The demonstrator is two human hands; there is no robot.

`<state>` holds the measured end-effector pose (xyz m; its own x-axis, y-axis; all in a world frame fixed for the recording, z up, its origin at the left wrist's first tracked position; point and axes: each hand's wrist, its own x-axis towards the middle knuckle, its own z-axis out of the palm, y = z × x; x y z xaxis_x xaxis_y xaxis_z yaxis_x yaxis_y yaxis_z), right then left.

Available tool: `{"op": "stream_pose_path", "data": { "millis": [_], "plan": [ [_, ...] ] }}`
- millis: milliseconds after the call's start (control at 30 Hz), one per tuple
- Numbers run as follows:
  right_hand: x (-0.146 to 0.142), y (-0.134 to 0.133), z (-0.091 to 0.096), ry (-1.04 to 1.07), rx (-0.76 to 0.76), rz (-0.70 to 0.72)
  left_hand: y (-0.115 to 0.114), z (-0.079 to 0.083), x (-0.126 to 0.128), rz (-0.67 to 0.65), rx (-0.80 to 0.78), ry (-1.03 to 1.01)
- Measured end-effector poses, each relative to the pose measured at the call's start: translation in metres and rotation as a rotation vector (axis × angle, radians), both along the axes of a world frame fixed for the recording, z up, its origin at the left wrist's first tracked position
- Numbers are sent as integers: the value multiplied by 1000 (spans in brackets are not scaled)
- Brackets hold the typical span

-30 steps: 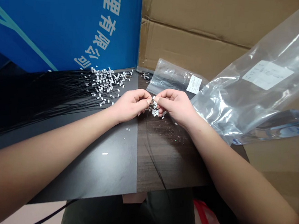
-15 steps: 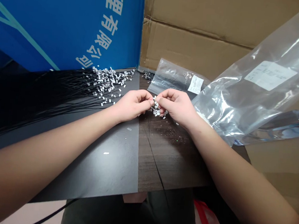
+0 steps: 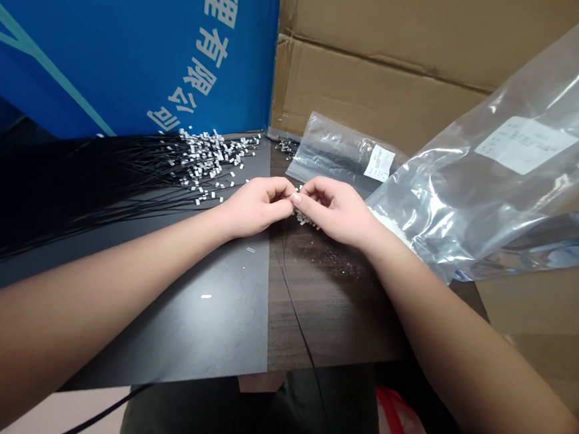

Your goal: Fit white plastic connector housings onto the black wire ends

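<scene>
My left hand (image 3: 256, 209) is closed in a pinch on a thin black wire (image 3: 298, 311), which trails down from it across the wood-grain surface and past the table's front edge. Fingertip to fingertip with it, my right hand (image 3: 339, 211) also pinches; what it grips is tiny and hidden by the fingers. Beneath and between the hands lies a small pile of white connector pieces (image 3: 305, 221), partly covered by my right hand. To the left, a large bundle of black wires with white ends (image 3: 208, 160) spreads over the dark mat.
A clear plastic bag with a label (image 3: 345, 151) lies behind my hands. On the right leans a bigger clear bag (image 3: 472, 191) with white pieces near its mouth. A blue panel (image 3: 108, 35) and a cardboard box (image 3: 382, 57) stand behind. One white sliver (image 3: 206, 297) rests on the mat.
My right fingers have closed in against my left fingertips, and the white piece seen between them is now covered. The hanging wire has shifted slightly.
</scene>
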<state>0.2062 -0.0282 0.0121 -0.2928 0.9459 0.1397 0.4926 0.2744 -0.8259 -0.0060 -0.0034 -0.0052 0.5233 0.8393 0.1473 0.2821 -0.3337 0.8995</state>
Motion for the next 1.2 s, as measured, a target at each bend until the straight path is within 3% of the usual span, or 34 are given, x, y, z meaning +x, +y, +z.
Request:
{"op": "stream_pose_path", "data": {
  "millis": [233, 700, 967, 1200],
  "plan": [
    [1, -1, -2, -100, 110, 90, -2, 4, 1, -62, -15, -4],
    [-4, -1, -2, 20, 189, -124, -2, 6, 1, -90, -18, -53],
    [-2, -1, -3, -43, 208, -40, -6, 11, 1, -97, -76, -78],
    [0, -1, -2, 73, 132, 49, -1, 4, -1, -117, -73, -159]
  ]
}}
